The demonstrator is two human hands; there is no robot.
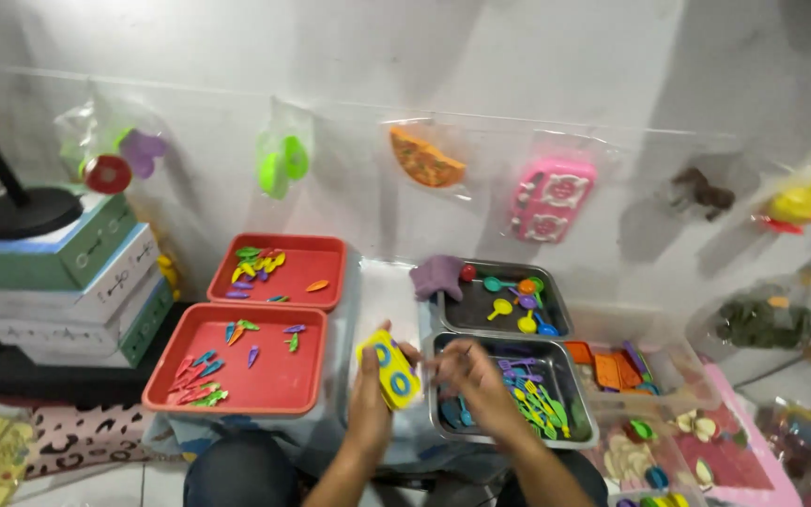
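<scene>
My left hand [372, 387] holds up a yellow toy piece with blue rings [389, 369], just in front of the table's edge. My right hand [477, 376] hovers over the near metal tray [446, 424], fingers curled and blurred; I cannot tell whether it holds anything. That tray contains small plastic toy forks and spoons [533, 402] in green, yellow, blue and purple. Behind it a second metal tray [556, 306] holds toy spoons and a red ball [467, 272], with a purple toy piece [436, 276] at its left corner.
Two red trays [274, 385] [323, 255] with small coloured pieces lie to the left. Stacked boxes [68, 282] and a black lamp base [25, 212] stand far left. Clear bins of toy parts [673, 361] sit to the right. Bagged toys [552, 198] hang on the wall.
</scene>
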